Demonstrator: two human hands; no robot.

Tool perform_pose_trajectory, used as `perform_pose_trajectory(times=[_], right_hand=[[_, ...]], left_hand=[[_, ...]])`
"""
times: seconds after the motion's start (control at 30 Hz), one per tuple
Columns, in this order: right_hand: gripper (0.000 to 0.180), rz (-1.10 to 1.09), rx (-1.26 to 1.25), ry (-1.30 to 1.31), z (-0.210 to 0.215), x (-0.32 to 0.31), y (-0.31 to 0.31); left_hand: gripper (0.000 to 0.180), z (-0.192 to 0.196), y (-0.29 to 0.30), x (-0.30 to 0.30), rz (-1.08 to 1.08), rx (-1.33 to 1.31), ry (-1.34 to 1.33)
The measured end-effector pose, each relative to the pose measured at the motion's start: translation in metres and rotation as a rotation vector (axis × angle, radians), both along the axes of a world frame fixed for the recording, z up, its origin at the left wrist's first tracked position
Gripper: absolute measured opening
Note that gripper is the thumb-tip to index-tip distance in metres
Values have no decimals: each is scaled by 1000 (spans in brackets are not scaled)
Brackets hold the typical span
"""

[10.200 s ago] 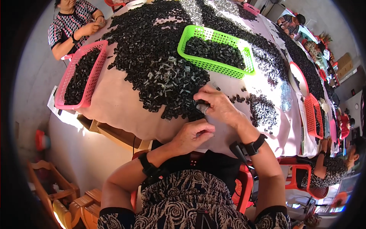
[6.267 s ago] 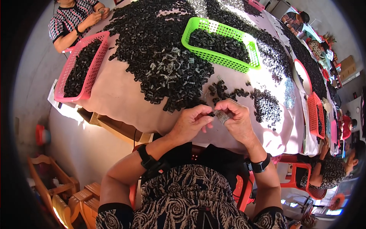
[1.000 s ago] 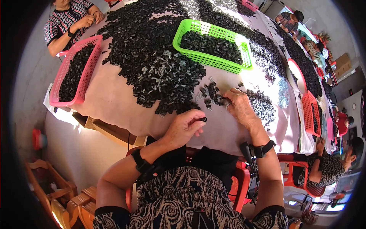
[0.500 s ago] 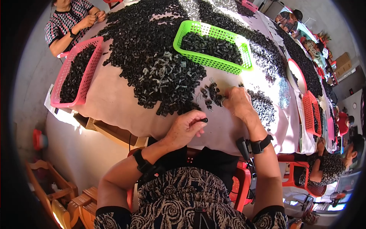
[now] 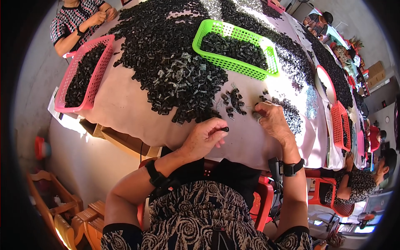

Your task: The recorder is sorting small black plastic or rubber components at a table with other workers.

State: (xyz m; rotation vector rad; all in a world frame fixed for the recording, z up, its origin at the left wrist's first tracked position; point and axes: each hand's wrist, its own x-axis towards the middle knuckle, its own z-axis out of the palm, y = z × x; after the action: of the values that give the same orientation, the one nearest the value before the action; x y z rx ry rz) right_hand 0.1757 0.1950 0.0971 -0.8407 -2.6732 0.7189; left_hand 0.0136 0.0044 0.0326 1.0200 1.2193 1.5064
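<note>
Head view: one small black piece [image 5: 225,129] sits at the fingertips of the left hand [image 5: 208,135], just above the near edge of the worktop [image 5: 125,108]; that grip is pinched, thumb against forefinger. The right hand [image 5: 273,118] is at the worktop, fingers curled, with something greyish at the fingertips; whether its grip has hold of a part cannot be told. The step in hand looks like gathering small parts with the right while the left keeps one ready. The next move seems to call for a light, precise right-hand pinch, without disturbing the left's hold.

Between the hands and slightly beyond lies one loose cluster [image 5: 233,102], roughly a dozen black pieces with several springs. Left of it spreads the main heap [image 5: 166,62], uncountable, with dozens of springs [image 5: 179,77] on its near part. Farther out stand one green basket [image 5: 233,66], one large pink basket [image 5: 98,77] at left, and one red basket [image 5: 336,121] at right.
</note>
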Motion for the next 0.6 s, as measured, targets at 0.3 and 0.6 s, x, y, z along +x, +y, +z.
perform_pose_trajectory(times=[0.3,0.6], right_hand=[[27,16,-15,92,3,3,2],[24,14,72,-46,9,-1,-4]], left_hand=[[17,-2,0,1,4,3,-6],[16,-1,-1,0,0,-4,-4]])
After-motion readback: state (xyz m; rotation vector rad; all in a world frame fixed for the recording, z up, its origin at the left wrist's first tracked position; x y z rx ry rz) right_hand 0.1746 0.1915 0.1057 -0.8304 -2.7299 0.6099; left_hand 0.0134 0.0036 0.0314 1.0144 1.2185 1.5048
